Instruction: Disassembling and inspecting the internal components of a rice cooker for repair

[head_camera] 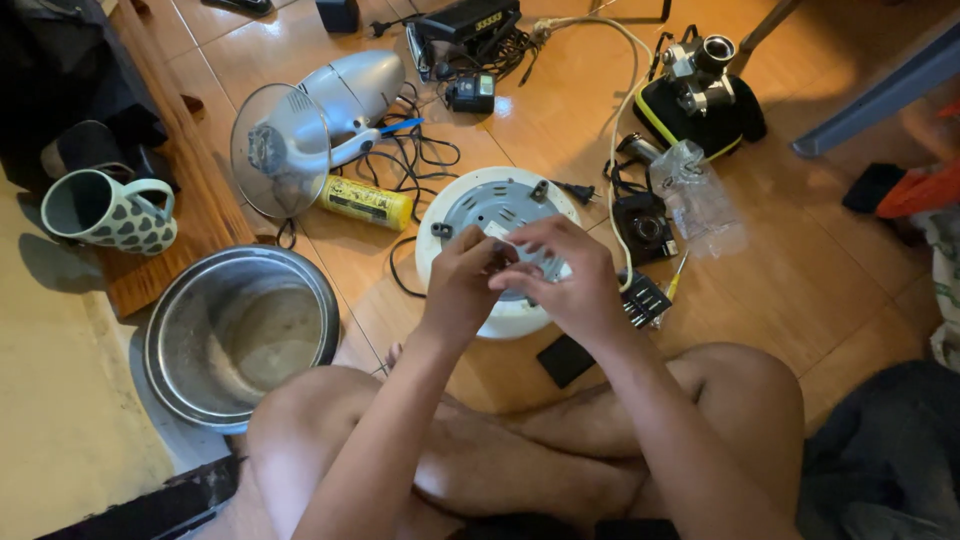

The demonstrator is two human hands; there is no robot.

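Upturned white round appliance base [470, 205] lies on the glossy orange-brown tiled floor just in front of the person's crossed legs. Left hand [462, 285] and right hand [570, 275] meet over its grey underside, fingers curled together pinching something too small to tell. Around it: steel pot [190, 330], small fan [300, 135], yellow can [366, 202], cables.

This is looking like a home floor serving as a repair spot. Warm floor tiles [800, 290] are spreading beyond the hands, with a small fan [300, 135], a mug [105, 210] and, perhaps, a router [465, 22] lying past them.
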